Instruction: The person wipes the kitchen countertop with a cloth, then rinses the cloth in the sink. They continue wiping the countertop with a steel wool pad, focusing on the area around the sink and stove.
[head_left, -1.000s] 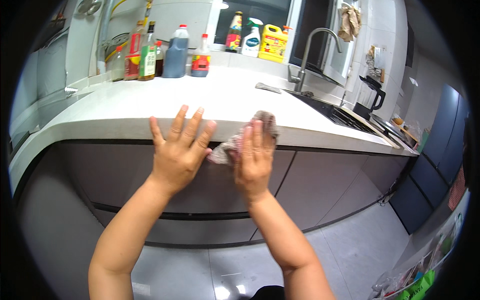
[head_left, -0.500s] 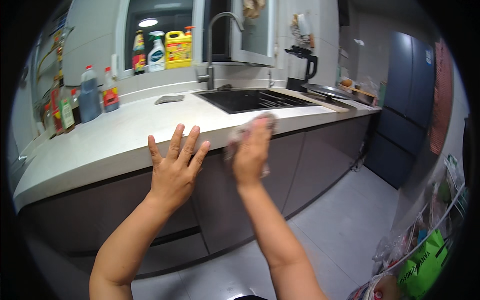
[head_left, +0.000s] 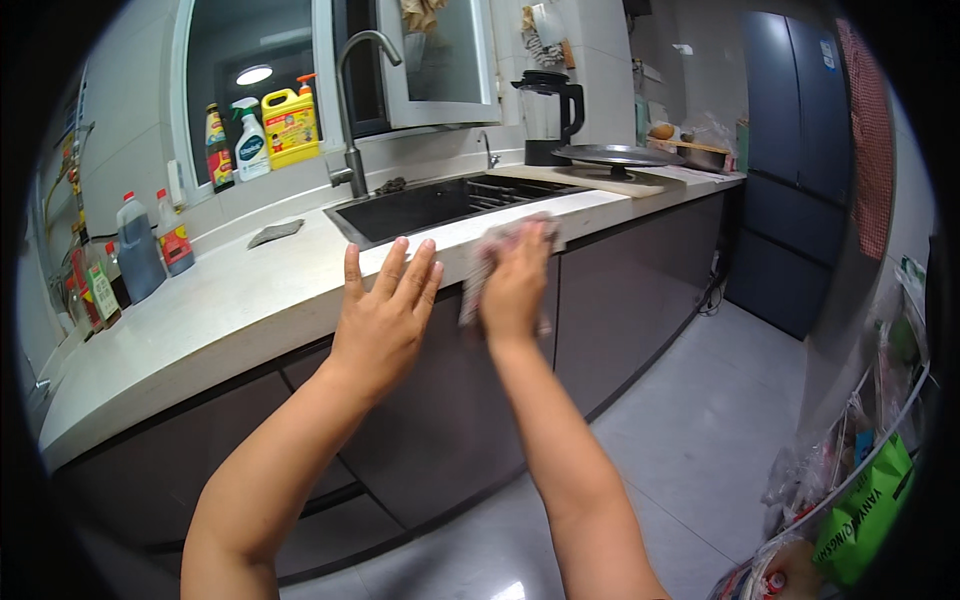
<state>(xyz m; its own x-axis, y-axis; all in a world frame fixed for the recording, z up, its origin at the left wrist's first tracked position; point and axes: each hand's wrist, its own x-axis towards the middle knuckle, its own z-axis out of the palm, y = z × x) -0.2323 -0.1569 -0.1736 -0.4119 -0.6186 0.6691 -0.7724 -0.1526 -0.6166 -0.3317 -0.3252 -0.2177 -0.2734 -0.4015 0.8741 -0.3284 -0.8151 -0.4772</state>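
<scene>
My right hand (head_left: pixel 514 297) holds a crumpled, brownish-pink cloth (head_left: pixel 474 295) against the front edge of the white countertop (head_left: pixel 215 315). Part of the cloth hangs down over the dark cabinet door; hand and cloth are slightly blurred. My left hand (head_left: pixel 380 320) is open, fingers spread, its fingertips at the counter's front edge, and nothing is in it. Behind both hands lies the black sink (head_left: pixel 395 217) with a tall grey faucet (head_left: pixel 347 120). A folded grey cloth (head_left: pixel 276 232) rests on the counter left of the sink.
Several sauce bottles (head_left: pixel 140 250) stand at the counter's left end. A spray bottle (head_left: pixel 251 145) and a yellow jug (head_left: pixel 291 130) sit on the windowsill. To the right are a blender (head_left: pixel 547 118), a pan lid (head_left: pixel 615 154) and a dark fridge (head_left: pixel 785 170). Bags (head_left: pixel 865 510) fill a rack at lower right.
The view has turned rightward. My right hand and the cloth have slid along the counter edge toward the right, and my open left hand has also shifted right along the edge.
</scene>
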